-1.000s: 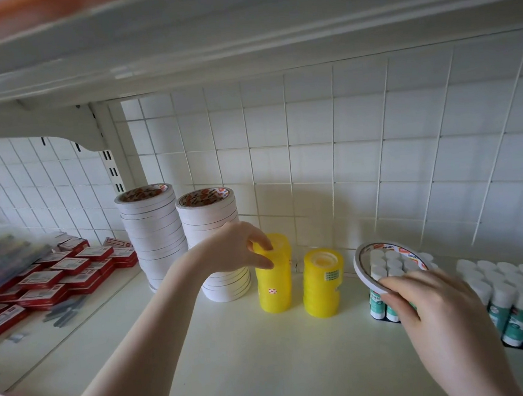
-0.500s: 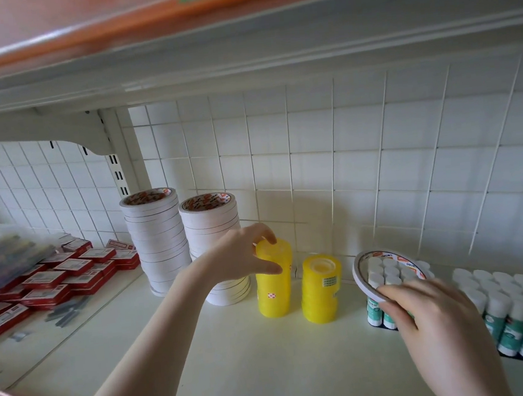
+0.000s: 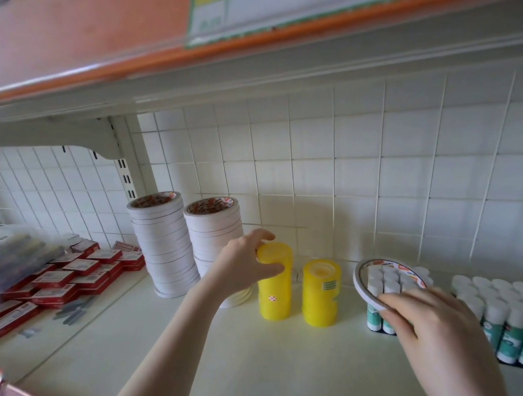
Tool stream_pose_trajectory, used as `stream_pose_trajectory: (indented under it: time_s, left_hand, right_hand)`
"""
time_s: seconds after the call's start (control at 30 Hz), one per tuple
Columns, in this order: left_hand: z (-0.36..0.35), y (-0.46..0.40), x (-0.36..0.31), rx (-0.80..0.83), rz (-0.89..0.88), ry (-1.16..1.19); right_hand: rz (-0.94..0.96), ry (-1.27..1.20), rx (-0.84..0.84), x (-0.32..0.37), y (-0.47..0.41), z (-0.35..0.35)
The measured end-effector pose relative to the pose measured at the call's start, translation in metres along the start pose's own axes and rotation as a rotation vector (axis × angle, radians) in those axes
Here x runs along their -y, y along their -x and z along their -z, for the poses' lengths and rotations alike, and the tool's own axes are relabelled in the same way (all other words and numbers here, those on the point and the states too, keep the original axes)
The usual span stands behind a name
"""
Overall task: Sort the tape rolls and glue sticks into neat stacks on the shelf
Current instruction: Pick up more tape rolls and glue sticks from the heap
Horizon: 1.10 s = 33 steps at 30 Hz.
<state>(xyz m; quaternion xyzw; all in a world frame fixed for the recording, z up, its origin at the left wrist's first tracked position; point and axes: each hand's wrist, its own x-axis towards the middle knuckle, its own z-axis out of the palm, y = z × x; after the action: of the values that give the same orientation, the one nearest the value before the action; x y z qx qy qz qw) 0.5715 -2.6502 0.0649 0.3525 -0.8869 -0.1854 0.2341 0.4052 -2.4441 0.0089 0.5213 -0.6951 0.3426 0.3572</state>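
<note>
Tape rolls: a thin white roll sits tilted in the right hand, fingers pinching its lower rim, just over the nearer glue stick block, prob. lifted off to go w/ its own kind. Left hand curls thumb + fingers round the top of the taller yellow stack, likely steadying it. Count: 2 yellow stacks, 2nd beside it; 2 white stacks behind; 2 glue blocks, other at right. All on the shelf.

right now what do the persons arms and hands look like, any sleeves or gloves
Both are bare. The left hand and its forearm show no sleeve, glove, watch or ring up to the frame edge. The right hand is likewise uncovered, with no jewellery in view; its forearm is only partly in frame.
</note>
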Motion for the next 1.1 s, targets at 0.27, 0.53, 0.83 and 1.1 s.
stream_pose_trajectory:
  time_s: [0.27, 0.53, 0.83, 1.1]
  left_hand:
    - [0.002, 0.019, 0.001, -0.113, -0.075, -0.050]
    - [0.017, 0.086, 0.031, -0.462, -0.057, -0.115]
    - [-0.001, 0.131, 0.100, -0.381, 0.314, -0.136]
    - [-0.006, 0.128, 0.114, -0.342, 0.395, -0.160]
  right_hand:
    - [0.033, -0.038, 0.029, 0.008, -0.012, 0.005]
    - [0.111, -0.021, 0.059, 0.031, -0.058, 0.005]
    - [0.237, -0.180, 0.153, 0.097, -0.133, -0.024]
    - [0.271, -0.263, 0.345, 0.148, -0.186, -0.061]
